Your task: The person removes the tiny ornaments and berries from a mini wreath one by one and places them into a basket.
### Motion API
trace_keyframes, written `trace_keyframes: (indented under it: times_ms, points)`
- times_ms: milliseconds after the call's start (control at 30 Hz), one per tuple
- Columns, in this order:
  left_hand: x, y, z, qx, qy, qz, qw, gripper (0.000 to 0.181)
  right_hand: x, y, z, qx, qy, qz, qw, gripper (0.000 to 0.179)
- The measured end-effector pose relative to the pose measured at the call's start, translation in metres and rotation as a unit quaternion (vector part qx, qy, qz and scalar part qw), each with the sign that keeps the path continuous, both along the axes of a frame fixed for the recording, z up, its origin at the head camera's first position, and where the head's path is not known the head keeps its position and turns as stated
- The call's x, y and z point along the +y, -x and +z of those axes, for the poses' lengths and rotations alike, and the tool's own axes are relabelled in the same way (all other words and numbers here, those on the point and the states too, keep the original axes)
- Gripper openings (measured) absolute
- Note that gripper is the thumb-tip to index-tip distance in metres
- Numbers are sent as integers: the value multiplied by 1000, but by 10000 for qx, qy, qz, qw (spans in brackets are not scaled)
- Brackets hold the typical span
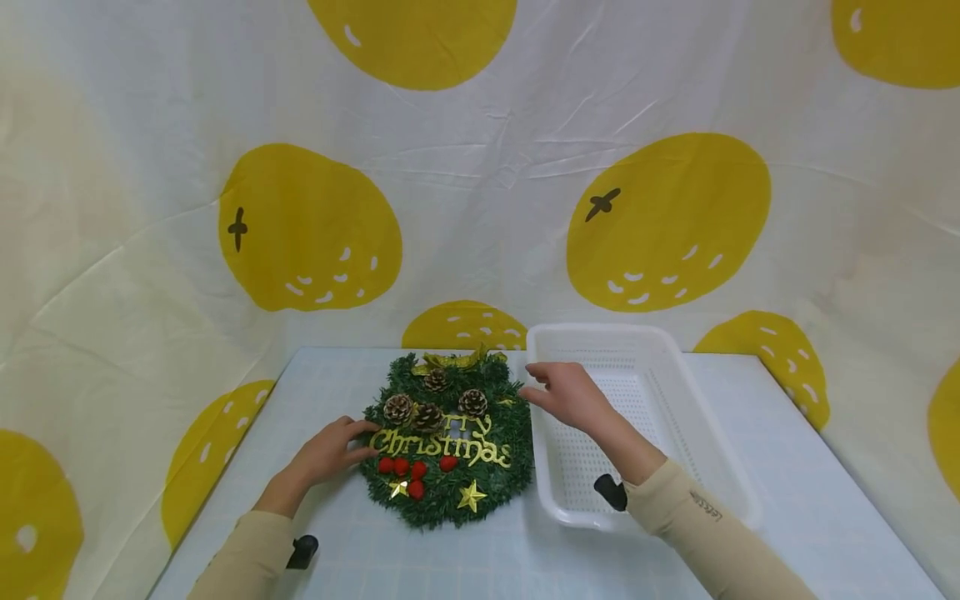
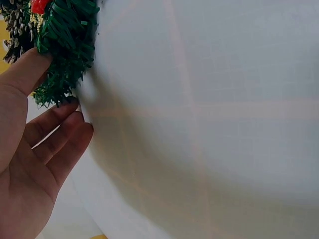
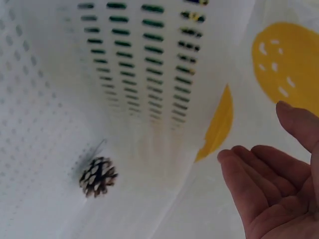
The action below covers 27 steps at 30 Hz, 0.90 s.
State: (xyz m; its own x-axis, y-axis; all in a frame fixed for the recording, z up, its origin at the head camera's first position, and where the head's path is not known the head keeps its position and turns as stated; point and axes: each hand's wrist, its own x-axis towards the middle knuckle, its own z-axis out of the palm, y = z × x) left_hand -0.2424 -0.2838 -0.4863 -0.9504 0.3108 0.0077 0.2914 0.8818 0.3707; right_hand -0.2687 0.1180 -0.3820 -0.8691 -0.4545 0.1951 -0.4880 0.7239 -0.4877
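A green Christmas wreath (image 1: 442, 508) lies on the table, with pine cones (image 1: 427, 417), gold "Merry Christmas" lettering, red berries (image 1: 416, 489), gold stars and a gold bow at its top. My left hand (image 1: 333, 450) holds the wreath's left edge, its greenery between thumb and fingers in the left wrist view. Over the left rim of a white plastic basket (image 1: 735, 467), my right hand (image 1: 566, 396) hovers with its fingers extended and nothing in them. Inside the basket, the right wrist view shows a single pine cone (image 3: 98, 177) with a thin wire; the head view does not show it.
The basket stands close to the wreath's right side, its perforated walls rising from the table. A pale checked cloth (image 1: 352, 558) covers the table. White fabric with large yellow fruit prints (image 1: 311, 225) hangs behind and at both sides.
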Motion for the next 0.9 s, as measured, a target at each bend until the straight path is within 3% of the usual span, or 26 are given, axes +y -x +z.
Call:
trace_keyframes:
  times_ms: [300, 467, 700, 900]
  points:
    - [0, 1, 0, -18, 33, 20, 10000, 42, -31, -35, 9, 100, -134, 156, 9997, 46]
    - [0, 1, 0, -29, 32, -7, 10000, 42, -42, -49, 11, 67, 55, 223, 9997, 48]
    - [0, 1, 0, -15, 18, -15, 10000, 41, -53, -65, 5, 23, 172, 570, 9982, 48]
    - [0, 3, -1, -25, 75, 45, 10000, 42, -63, -76, -5, -41, 397, 621, 9973, 48]
